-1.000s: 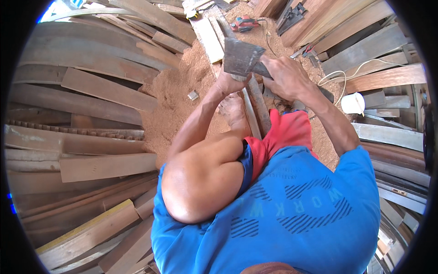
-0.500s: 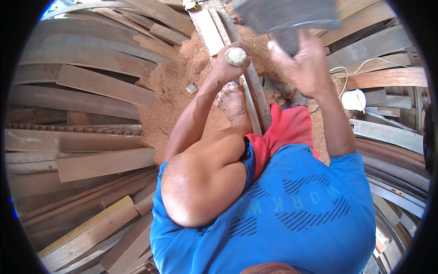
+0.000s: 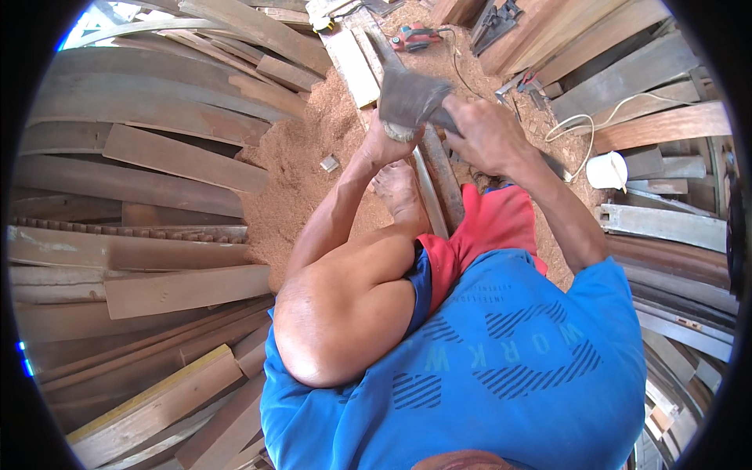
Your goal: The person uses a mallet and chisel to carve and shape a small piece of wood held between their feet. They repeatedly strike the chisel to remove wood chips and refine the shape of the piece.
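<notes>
My left hand (image 3: 382, 142) grips an upright tool handle with a pale round top (image 3: 398, 133); the tool's lower end is hidden. My right hand (image 3: 489, 137) grips a dark, broad-headed hatchet-like tool (image 3: 411, 95), its blurred head over that round top; whether they touch I cannot tell. Below both hands a long wooden workpiece (image 3: 446, 188) runs toward my body, with a narrow strip (image 3: 431, 200) along it. My bare left foot (image 3: 395, 192) is beside these, under my left forearm.
A red power tool (image 3: 415, 37) with a cord, pale boards (image 3: 359, 70), a tape measure (image 3: 321, 22) and dark tools (image 3: 493, 23) lie ahead. Stacked planks (image 3: 172, 157) surround me. Sawdust (image 3: 286, 180) covers the ground. A white container (image 3: 605, 170) and looped cable are at right.
Half a second ago the dark tool was raised up and to the right; it has come down over the handle top in my left hand, similar to a second ago.
</notes>
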